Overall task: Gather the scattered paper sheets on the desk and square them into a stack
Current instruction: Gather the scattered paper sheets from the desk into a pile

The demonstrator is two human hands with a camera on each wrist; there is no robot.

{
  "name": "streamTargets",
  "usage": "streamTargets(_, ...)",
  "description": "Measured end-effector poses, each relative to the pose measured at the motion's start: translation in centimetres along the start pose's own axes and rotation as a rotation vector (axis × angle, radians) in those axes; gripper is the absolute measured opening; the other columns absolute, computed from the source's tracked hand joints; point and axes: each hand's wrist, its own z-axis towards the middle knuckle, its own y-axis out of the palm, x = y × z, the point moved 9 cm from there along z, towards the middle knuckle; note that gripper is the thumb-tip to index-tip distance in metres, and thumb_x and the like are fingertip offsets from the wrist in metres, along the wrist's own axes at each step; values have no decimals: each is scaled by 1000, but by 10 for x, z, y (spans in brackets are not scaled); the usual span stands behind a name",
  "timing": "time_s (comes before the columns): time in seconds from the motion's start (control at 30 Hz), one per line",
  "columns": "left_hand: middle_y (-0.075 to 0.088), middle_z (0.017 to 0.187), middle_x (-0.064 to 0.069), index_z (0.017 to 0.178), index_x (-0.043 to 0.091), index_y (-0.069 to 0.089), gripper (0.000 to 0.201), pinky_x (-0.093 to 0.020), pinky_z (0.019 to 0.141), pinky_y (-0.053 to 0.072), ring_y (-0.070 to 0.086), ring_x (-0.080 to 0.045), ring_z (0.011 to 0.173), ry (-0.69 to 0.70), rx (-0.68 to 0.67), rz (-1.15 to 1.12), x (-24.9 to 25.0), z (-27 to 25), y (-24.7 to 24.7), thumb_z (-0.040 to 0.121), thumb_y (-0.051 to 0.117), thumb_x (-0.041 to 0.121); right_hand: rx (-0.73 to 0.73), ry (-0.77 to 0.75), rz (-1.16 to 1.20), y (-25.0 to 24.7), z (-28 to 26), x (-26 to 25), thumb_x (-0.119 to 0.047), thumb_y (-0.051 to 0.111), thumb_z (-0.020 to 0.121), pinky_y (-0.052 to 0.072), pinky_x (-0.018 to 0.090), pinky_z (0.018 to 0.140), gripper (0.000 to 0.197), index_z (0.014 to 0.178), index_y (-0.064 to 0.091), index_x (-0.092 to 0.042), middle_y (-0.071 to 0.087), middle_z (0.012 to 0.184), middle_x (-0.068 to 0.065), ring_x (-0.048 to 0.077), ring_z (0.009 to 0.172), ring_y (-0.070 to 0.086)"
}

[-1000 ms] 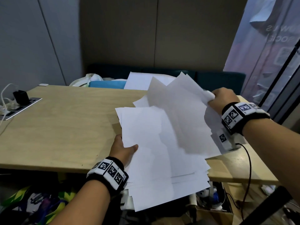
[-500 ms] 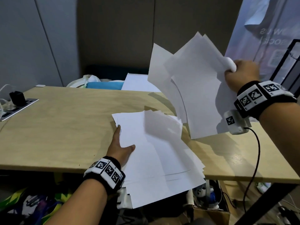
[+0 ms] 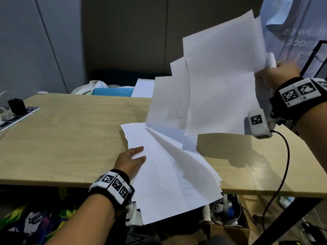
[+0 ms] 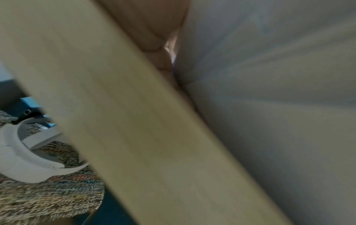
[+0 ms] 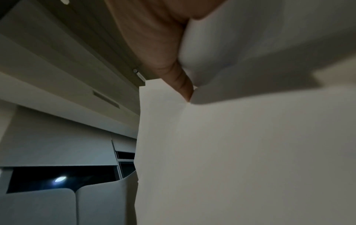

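A loose pile of white paper sheets (image 3: 169, 175) lies fanned on the wooden desk (image 3: 70, 138), overhanging its near edge. My left hand (image 3: 131, 160) grips the pile's left edge, thumb on top and fingers hidden under the sheets; the left wrist view shows the pile (image 4: 269, 106) close against the desk edge. My right hand (image 3: 276, 73) grips the right edge of a bunch of sheets (image 3: 217, 89) held up in the air above the desk's right part. Their lower edges hang just above the pile. In the right wrist view the thumb (image 5: 173, 68) presses into the raised sheets (image 5: 240, 144).
One more white sheet (image 3: 143, 87) stands behind the desk's far edge, by a blue item (image 3: 113, 91) and a white bag (image 3: 95, 86). A power strip with a black plug (image 3: 16, 110) sits at the far left. Boxes and clutter lie under the desk.
My right hand has lifted its bunch of sheets from the pile up and to the right, into the air. My left hand has stayed on the pile's left edge.
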Motion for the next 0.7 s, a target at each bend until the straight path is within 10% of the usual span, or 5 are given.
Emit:
streamTargets(0.17,65,119,-3,105,14,69,43,-31,95,45,62,-19,103,-33,12,-80,3,4,2,87,59,52,-245,223,-67,49,-24,47,-14,70,83,43,33,74,45,121,58,6,58,105,13,24,90,52)
streamTargets(0.3,56,85,-3,92,19,62,74,-28,71,39,52,-20,77,-134,7,-37,0,3,1,62,52,85,-449,380,-102,98,-60,99,-14,71,81,42,36,72,32,104,64,6,62,99,20,29,70,55)
streamTargets(0.43,66,110,-11,119,5,61,52,-34,89,45,61,-32,102,-162,144,-9,-8,4,-14,92,52,48,-626,363,-252,132,-89,125,-20,72,81,44,32,65,23,90,63,-1,62,77,13,28,66,56)
streamTargets(0.7,65,120,-5,125,11,56,41,-37,101,45,61,-26,108,-180,123,-213,-18,11,-10,88,64,27,-695,232,-287,121,-67,128,-22,75,79,51,39,84,33,108,67,-7,70,99,16,35,91,64)
